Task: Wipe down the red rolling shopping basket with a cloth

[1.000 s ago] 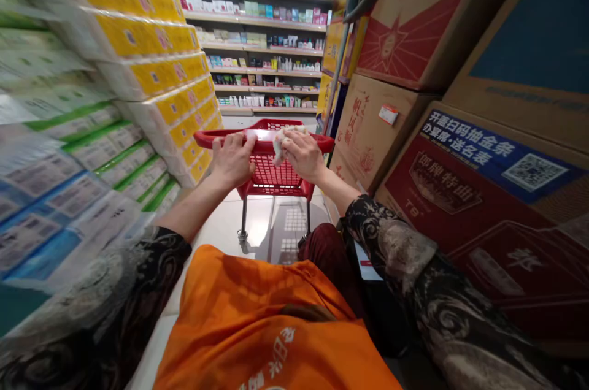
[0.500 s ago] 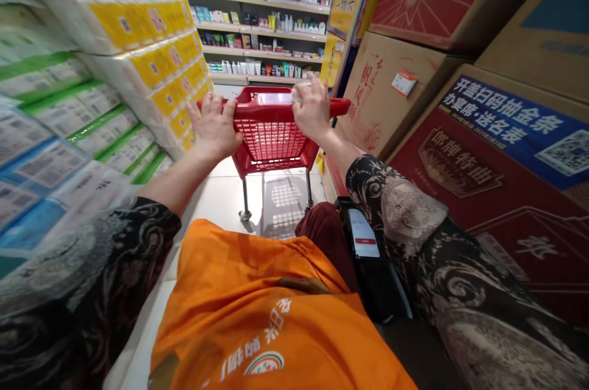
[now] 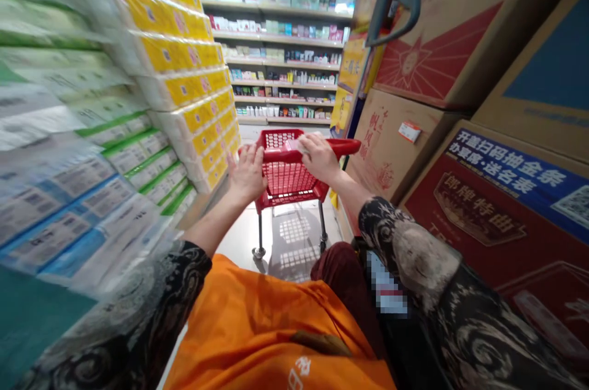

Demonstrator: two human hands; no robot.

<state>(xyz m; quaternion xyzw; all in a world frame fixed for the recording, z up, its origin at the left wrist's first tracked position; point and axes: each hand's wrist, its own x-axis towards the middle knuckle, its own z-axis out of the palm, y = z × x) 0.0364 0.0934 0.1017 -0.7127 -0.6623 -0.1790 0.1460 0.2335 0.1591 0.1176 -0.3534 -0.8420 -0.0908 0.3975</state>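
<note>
A small red shopping cart (image 3: 294,184) with a mesh basket stands straight before me on thin grey legs with casters. My left hand (image 3: 248,174) is closed over the left part of its red handle, thumb toward me. Further right, my right hand (image 3: 319,158) grips the same handle (image 3: 346,146), whose right end sticks out past it. A pale patch shows beside the right fingers; I cannot tell what it is. The undersides of both hands' fingers are hidden. Both sleeves are black with a pale pattern, and an orange apron (image 3: 271,310) covers my front.
Yellow-wrapped packs (image 3: 184,59) and green-and-white packs (image 3: 151,163) are stacked on the left. Large cartons (image 3: 478,194) line the right, with a grey loop handle (image 3: 400,7) above. Shelves of small goods (image 3: 285,80) stand ahead. The pale floor (image 3: 239,237) runs between the stacks.
The view has tilted up and swung slightly left, so the cart sits lower and further right in it. Higher shelves and the grey loop handle have come into view. Both hands stay on the handle.
</note>
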